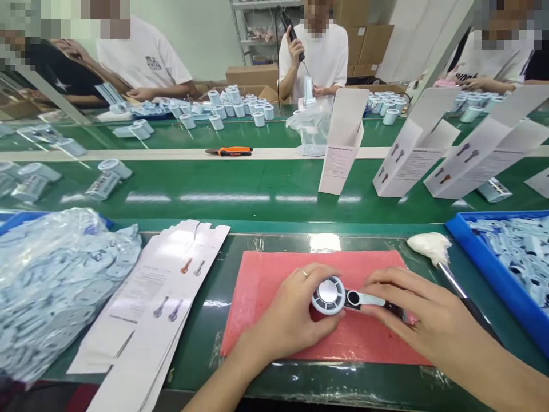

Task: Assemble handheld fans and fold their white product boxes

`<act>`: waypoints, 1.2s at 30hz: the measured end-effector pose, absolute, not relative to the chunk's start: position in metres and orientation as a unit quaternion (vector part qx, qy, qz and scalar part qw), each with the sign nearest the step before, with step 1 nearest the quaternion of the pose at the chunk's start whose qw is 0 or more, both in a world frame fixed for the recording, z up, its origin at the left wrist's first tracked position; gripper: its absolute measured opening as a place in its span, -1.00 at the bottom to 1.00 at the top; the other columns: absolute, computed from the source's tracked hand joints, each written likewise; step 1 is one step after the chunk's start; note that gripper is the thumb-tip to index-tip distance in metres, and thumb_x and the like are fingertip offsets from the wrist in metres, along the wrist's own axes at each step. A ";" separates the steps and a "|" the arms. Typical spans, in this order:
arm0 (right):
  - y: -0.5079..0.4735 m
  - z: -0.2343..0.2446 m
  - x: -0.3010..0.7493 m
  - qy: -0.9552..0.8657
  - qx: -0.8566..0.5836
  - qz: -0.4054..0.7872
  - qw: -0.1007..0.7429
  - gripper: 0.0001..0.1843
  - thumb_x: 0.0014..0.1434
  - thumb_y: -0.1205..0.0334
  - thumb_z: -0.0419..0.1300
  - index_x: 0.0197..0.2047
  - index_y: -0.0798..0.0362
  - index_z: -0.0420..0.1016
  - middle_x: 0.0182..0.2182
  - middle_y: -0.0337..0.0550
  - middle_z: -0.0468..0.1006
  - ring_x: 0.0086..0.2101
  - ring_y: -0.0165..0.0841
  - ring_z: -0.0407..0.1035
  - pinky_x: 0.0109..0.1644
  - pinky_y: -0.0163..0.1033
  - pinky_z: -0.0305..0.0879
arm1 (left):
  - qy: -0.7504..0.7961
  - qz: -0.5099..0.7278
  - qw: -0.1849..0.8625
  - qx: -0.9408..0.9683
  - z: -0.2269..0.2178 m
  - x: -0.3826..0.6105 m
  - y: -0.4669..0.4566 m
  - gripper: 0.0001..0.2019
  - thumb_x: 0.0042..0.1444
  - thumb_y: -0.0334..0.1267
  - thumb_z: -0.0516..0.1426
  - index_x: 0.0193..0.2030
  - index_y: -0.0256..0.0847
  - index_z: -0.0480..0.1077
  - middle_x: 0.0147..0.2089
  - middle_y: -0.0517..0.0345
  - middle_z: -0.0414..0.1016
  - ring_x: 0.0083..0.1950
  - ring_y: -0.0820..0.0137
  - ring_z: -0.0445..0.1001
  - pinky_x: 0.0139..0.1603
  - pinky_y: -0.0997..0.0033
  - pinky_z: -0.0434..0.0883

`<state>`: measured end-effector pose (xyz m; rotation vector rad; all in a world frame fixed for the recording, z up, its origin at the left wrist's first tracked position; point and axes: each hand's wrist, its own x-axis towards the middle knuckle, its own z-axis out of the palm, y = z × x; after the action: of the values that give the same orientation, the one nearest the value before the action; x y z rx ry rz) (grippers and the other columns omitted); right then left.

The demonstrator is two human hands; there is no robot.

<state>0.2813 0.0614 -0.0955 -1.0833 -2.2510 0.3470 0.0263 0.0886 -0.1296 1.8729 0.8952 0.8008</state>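
Observation:
On a red mat (274, 286), my left hand (295, 306) wraps round the round light-blue head of a handheld fan (329, 292). The fan lies with its handle pointing right, and dark parts show along the handle. My right hand (412, 309) is closed, with thumb and fingers pinching a small light-blue cover piece (373, 299) over that handle. A round dark hole shows at the cover's left end, close to the fan head. My right fingers hide the far end of the handle.
Flat printed cartons (158, 303) and a bag of light-blue parts (64, 280) lie left. Right are a white-wrapped tool (454, 274) and a blue tray of parts (461, 229). Open boxes (341, 143) stand on the green conveyor (240, 200), with orange pliers (231, 151) behind. Co-workers sit opposite.

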 end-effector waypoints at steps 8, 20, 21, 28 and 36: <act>0.060 -0.082 0.270 -0.849 -0.414 0.157 0.288 -0.85 0.60 0.27 0.16 -0.05 0.00 0.55 -0.32 -0.24 0.38 -0.40 -0.45 0.29 -0.36 -0.32 0.29 | 0.356 0.329 0.423 0.766 -0.129 0.030 0.088 -0.40 0.17 -0.56 0.35 0.25 0.01 0.33 0.19 0.26 0.50 0.20 0.29 0.49 0.30 0.24 0.39; 0.059 -0.094 0.273 -0.769 -0.473 0.304 0.304 -0.86 0.51 0.19 0.29 -0.16 -0.05 0.63 -0.34 -0.24 0.40 -0.40 -0.41 0.30 -0.42 -0.30 0.26 | 0.353 0.330 0.401 0.779 -0.133 0.030 0.090 -0.50 0.22 -0.47 0.35 0.20 -0.02 0.33 0.15 0.23 0.52 0.14 0.29 0.53 0.19 0.28 0.41; 0.059 -0.095 0.274 -0.749 -0.488 0.334 0.298 -0.83 0.49 0.13 0.32 -0.20 -0.07 0.64 -0.34 -0.24 0.39 -0.40 -0.41 0.30 -0.41 -0.30 0.27 | 0.349 0.336 0.396 0.780 -0.134 0.029 0.090 -0.52 0.24 -0.45 0.34 0.21 -0.02 0.33 0.15 0.22 0.52 0.13 0.29 0.53 0.17 0.27 0.42; 0.044 -0.100 0.294 -0.831 -0.447 0.278 0.180 -0.65 0.54 -0.05 0.22 0.24 -0.04 0.48 0.05 -0.09 0.49 -0.02 -0.21 0.42 -0.02 -0.12 0.45 | 0.247 0.262 0.206 0.910 -0.120 0.019 0.067 -0.81 0.43 -0.47 0.17 0.09 -0.19 0.33 0.34 0.04 0.42 0.33 0.08 0.37 0.38 -0.07 0.33; 0.056 -0.116 0.304 -0.955 -0.275 -0.023 0.112 -0.37 0.66 -0.02 -0.25 0.09 0.24 0.52 -0.19 -0.04 0.52 -0.26 -0.17 0.36 -0.24 -0.05 0.20 | 0.324 0.170 0.111 0.924 -0.104 0.037 0.041 -0.60 0.55 -0.20 0.03 0.39 -0.38 0.27 0.19 -0.13 0.46 0.18 -0.02 0.39 0.19 -0.17 0.55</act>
<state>0.3042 0.0560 -0.1161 -0.8084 -2.8026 -0.0678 0.0372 0.0408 -0.1043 2.7140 0.9522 0.4998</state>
